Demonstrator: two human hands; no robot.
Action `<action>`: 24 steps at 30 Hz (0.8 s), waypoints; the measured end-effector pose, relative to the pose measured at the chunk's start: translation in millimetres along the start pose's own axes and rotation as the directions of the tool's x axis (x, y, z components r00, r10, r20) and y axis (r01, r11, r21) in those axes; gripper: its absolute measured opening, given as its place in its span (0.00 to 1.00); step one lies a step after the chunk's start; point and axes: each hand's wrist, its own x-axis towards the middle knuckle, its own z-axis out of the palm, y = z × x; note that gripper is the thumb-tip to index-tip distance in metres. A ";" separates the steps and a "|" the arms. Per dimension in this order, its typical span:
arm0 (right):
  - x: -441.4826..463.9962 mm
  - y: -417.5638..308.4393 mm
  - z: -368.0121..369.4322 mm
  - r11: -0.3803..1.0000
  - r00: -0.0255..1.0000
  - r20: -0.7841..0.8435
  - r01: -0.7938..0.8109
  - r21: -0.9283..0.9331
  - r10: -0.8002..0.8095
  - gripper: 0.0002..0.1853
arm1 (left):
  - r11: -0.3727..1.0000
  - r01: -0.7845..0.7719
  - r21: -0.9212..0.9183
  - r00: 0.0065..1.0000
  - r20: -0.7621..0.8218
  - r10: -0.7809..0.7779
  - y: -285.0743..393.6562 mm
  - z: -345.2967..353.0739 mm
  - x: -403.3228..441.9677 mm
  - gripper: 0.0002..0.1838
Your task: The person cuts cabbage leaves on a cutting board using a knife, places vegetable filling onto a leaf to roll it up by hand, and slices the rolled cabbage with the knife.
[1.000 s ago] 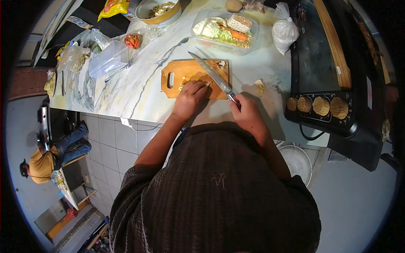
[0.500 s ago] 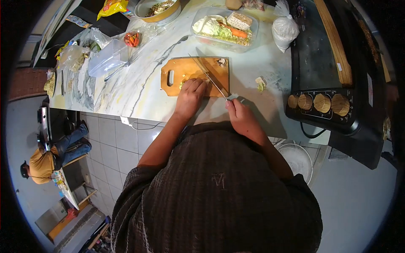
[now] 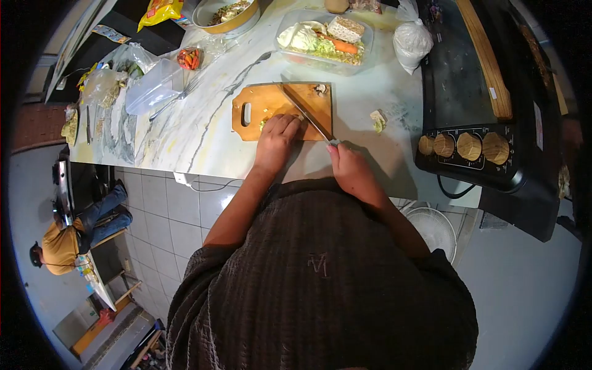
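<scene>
A wooden cutting board [image 3: 251,97] with a handle slot lies near the counter's front edge. My right hand [image 3: 350,163] is closed round the handle of a knife [image 3: 308,116], whose long blade slants up and left across the board. Just left of the blade, my left hand [image 3: 277,137] presses down with curled fingers on something mostly hidden beneath them. Small pale green chopped pieces [image 3: 263,124] show beside its fingers. A small whitish scrap with dark parts [image 3: 320,89] sits in the board's upper right corner.
A clear container [image 3: 327,61] of vegetables stands behind the board, near a tied bag of white powder [image 3: 412,46]. A piece of pale green trimming [image 3: 377,121] lies to the right, before a black stove [image 3: 465,114]. Red chilies [image 3: 190,58] and an empty-looking plastic box [image 3: 154,86] are leftward.
The knife blade has shifted slightly, showing more of its flat side. Both hands keep nearly the same places, and the whole view has moved a little.
</scene>
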 end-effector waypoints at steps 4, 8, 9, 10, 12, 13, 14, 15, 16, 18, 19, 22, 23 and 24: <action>-8.9 2.4 -3.7 0.993 0.994 0.012 -0.110 -0.039 0.111 0.21 | 1.000 0.001 0.026 1.000 0.024 -0.002 4.6 -6.3 1.1 0.12; -7.3 5.1 -5.7 0.994 0.994 0.022 -0.111 -0.005 0.111 0.24 | 1.000 0.006 0.020 0.999 0.034 -0.006 -0.5 -2.3 -4.2 0.14; -6.0 3.8 -6.8 0.994 0.994 0.019 -0.109 -0.004 0.109 0.24 | 1.000 0.002 0.021 0.999 0.033 -0.003 -1.7 -2.1 -3.7 0.14; -5.4 1.2 -8.1 0.992 0.992 0.023 -0.124 0.031 0.123 0.24 | 0.999 0.002 0.033 0.999 0.032 -0.003 -2.5 -2.2 -4.2 0.14; -5.2 -2.2 -9.0 0.988 0.990 0.028 -0.141 0.069 0.140 0.25 | 0.999 0.000 0.045 0.999 0.034 -0.001 -3.6 -3.3 -5.3 0.14; -4.1 -3.2 -9.4 0.984 0.990 0.036 -0.140 0.110 0.137 0.25 | 1.000 -0.011 0.019 0.999 0.044 0.010 -4.6 -3.9 -4.3 0.15; -5.0 -4.3 -9.7 0.978 0.989 0.048 -0.143 0.150 0.137 0.25 | 1.000 -0.018 -0.009 0.998 0.056 0.018 -4.2 -4.6 -5.0 0.15; -5.5 -6.6 -10.7 0.978 0.989 0.046 -0.144 0.151 0.138 0.25 | 1.000 -0.020 -0.010 0.998 0.057 0.020 -4.8 -4.2 -4.8 0.15; -6.2 -9.6 -11.7 0.975 0.987 0.058 -0.155 0.162 0.147 0.25 | 0.999 -0.008 -0.036 0.998 0.063 0.010 -5.6 -3.4 -4.4 0.15; -6.3 -12.7 -10.9 0.971 0.985 0.070 -0.166 0.174 0.156 0.25 | 0.998 0.004 -0.061 0.998 0.069 0.000 -6.5 -2.1 -4.1 0.16; -6.3 -13.8 -9.7 0.975 0.985 0.077 -0.167 0.148 0.157 0.24 | 0.998 0.002 -0.064 0.997 0.072 0.003 -6.8 -1.7 -4.6 0.16; -5.7 -13.3 -6.6 0.982 0.988 0.075 -0.146 0.121 0.138 0.23 | 0.998 0.024 -0.060 0.997 0.077 -0.019 -6.5 1.0 -7.5 0.16; -5.6 -12.8 -5.4 0.985 0.991 0.067 -0.124 0.119 0.117 0.23 | 0.997 0.048 -0.054 0.996 0.076 -0.044 -5.7 2.0 -9.1 0.15; -5.3 -12.5 -4.3 0.985 0.991 0.065 -0.127 0.120 0.120 0.23 | 0.997 0.046 -0.056 0.996 0.079 -0.042 -3.1 0.6 -7.7 0.15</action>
